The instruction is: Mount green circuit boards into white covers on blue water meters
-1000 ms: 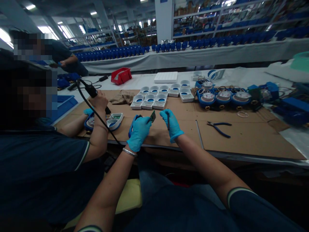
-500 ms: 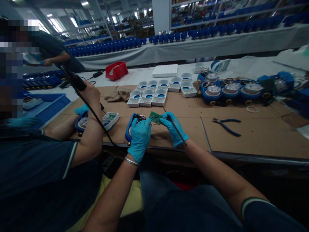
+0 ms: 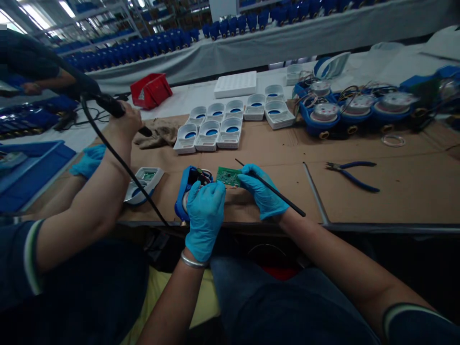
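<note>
Green circuit board is up between the two gloved hands, just right of an open blue housing. The right hand grips its right edge, a thin dark rod tucked along the same hand; the left hand pinches its near left corner (whether a wire is caught too, I can't make out). I'd call this step handling the board's wiring; the next move wants steady fingers and slack in those wires. Pliers lie off to the right.
</note>
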`<state>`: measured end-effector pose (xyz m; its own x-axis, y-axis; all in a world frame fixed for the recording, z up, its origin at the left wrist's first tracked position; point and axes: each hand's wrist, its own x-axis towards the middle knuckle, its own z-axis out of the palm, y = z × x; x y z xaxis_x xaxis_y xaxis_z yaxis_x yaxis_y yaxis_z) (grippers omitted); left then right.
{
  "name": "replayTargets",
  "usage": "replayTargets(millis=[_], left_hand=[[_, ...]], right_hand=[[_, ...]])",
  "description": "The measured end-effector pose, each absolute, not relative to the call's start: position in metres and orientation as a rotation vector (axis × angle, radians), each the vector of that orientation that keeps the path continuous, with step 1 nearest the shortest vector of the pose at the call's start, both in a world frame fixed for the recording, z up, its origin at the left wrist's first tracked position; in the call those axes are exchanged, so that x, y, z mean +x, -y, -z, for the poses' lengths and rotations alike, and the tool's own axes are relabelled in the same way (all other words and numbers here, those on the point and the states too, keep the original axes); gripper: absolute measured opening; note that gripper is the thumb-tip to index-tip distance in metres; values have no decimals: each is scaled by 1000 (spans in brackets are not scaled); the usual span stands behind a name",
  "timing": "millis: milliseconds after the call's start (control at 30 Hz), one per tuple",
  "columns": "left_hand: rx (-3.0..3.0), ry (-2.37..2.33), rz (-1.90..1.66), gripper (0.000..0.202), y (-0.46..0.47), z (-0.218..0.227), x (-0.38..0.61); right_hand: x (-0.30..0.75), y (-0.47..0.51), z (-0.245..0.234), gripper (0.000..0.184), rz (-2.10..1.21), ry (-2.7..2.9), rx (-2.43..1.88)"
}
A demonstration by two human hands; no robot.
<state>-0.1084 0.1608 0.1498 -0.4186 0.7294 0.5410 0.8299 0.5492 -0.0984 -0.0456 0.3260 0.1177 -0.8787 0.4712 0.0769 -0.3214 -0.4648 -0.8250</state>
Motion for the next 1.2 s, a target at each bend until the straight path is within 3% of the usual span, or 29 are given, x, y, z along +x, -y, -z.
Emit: replayTargets(millis=[867,1200], left_hand=[[-1260,2243,329,20,-161,-144,-105],[-1222,2254,166,16,-164,-148,-100]], right_hand=[[-43,-325,-118,21,-2290,1315,-256],[-43,-327,-119,21,-2262,1411,-236]])
